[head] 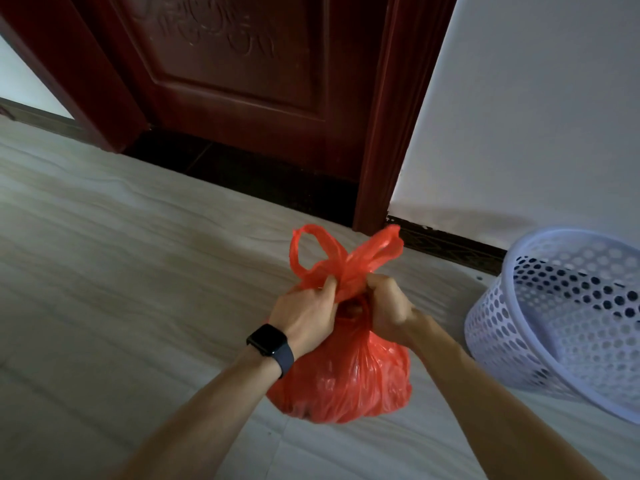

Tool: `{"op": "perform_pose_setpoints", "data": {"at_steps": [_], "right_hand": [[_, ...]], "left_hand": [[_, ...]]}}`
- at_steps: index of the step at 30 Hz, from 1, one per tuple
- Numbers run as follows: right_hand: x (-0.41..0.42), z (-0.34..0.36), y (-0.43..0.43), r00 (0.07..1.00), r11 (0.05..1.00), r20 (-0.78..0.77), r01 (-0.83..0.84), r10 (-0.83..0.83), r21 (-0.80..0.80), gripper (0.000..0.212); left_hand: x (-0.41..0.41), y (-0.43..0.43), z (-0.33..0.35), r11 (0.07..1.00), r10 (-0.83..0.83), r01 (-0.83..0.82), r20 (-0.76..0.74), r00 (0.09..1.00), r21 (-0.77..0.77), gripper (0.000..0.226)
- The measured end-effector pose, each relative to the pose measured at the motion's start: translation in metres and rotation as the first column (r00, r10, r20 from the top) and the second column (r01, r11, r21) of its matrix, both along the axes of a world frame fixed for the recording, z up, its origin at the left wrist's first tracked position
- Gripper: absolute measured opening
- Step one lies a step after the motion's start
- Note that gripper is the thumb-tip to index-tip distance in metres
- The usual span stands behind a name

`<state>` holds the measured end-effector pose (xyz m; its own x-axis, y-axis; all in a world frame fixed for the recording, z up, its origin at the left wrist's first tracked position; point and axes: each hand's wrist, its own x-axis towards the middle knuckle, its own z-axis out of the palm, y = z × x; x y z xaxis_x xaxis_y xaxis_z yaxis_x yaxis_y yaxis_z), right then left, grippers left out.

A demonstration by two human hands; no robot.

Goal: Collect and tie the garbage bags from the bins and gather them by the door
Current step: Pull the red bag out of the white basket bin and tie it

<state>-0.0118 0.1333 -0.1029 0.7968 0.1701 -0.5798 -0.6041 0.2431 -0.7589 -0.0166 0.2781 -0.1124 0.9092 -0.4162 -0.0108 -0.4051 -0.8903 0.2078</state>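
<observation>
A full red plastic garbage bag (346, 382) sits on the pale floor in front of me. Both hands grip its neck side by side. My left hand (304, 310), with a dark watch on the wrist, pinches the left handle strap. My right hand (388, 308) is closed on the right strap. The two handle loops stick up above my fists, crossed at the neck. A dark red wooden door (235, 81) stands shut just beyond the bag.
A white perforated plastic bin (568, 317) stands tilted at the right, close to the bag, with no bag seen inside. A white wall (519, 116) with a dark skirting board runs behind it. Pale floor (121, 271) stretches to the left.
</observation>
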Motion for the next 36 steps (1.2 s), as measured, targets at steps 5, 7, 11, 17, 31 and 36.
{"op": "perform_pose_setpoints", "data": {"at_steps": [5,7,11,17,31,36], "right_hand": [[-0.010,0.011,0.000,0.971,0.967,0.091,-0.207,0.222,-0.149,0.035],[-0.006,0.003,0.006,0.986,0.897,0.048,-0.125,0.159,-0.424,0.045],[0.002,-0.011,0.012,0.994,0.859,-0.048,0.056,-0.094,-0.510,0.049],[0.003,-0.011,0.011,0.940,0.965,-0.218,0.248,-0.261,-0.084,0.047],[-0.017,0.020,-0.024,0.943,0.953,0.177,-0.252,0.281,-0.170,0.000],[-0.020,0.003,-0.028,0.899,0.768,0.311,-0.042,0.308,-0.639,0.017]], "left_hand": [[-0.001,-0.007,-0.008,0.988,-0.085,0.078,0.047,0.995,0.130,0.040],[-0.005,-0.008,-0.008,0.980,-0.132,0.118,0.085,0.988,0.159,0.037],[-0.015,-0.004,0.002,0.958,-0.236,0.195,0.192,0.952,0.212,0.035],[-0.009,0.018,-0.005,0.902,-0.060,-0.063,-0.268,0.962,-0.428,0.037],[0.038,0.026,0.014,0.609,-0.250,-0.734,-0.951,0.180,-0.300,0.019],[0.042,0.023,0.019,0.605,-0.307,-0.729,-0.938,0.159,-0.321,0.031]]}}
